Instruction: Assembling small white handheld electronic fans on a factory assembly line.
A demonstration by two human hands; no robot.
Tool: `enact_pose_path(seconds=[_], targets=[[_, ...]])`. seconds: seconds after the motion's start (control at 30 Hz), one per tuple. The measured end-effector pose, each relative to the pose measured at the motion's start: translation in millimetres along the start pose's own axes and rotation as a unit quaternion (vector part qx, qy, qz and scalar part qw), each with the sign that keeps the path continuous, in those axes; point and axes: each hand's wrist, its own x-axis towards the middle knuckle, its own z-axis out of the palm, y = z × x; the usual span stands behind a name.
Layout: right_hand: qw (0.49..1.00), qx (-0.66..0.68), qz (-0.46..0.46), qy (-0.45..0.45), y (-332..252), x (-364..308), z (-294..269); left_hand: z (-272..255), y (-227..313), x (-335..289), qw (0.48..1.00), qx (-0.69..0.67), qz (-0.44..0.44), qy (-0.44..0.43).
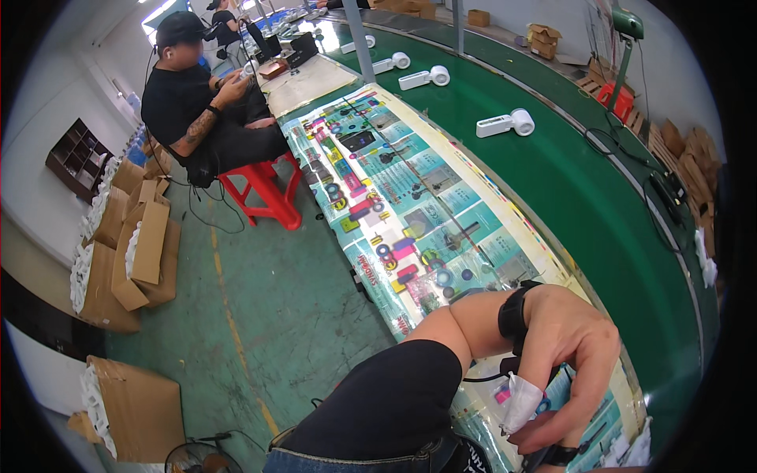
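Note:
My left hand (574, 343) reaches over the near end of the bench, with a black band on its wrist. Its fingers curl downward and look closed, but whatever lies between them is hidden. A crinkled white wrapping (521, 402) shows at the fingers; whether it covers a finger or is held, I cannot tell. Beside it runs a black cable (485, 379). Low at the frame's edge, under the left hand, a second black wristband (561, 456) marks my right hand, whose fingers are mostly hidden. Beneath both hands lies the bench's printed poster covering (410, 197).
Along the right runs a green conveyor belt (544, 169) carrying several white handheld fans (509, 124). A co-worker (197, 102) sits on a red stool (264, 193) at the bench's far left, hands on a small white object. Cardboard boxes (134, 410) line the left floor.

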Motion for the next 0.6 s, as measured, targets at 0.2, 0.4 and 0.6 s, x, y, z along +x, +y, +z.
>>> enact_pose_path(seconds=[0.2,0.4,0.6], targets=[[1.000,-0.013,0.002,0.007,3.0,-0.5,-1.0,5.6,-3.3,-2.2,0.996,-0.055,-0.035,0.062],[0.999,-0.041,0.025,-0.007,-14.3,-4.2,-6.8,5.4,-5.3,-0.5,0.997,-0.042,-0.036,0.062],[0.992,-0.108,0.030,-0.049,-16.2,-3.1,-12.5,5.7,-3.5,-0.5,0.997,-0.021,-0.045,0.052]])
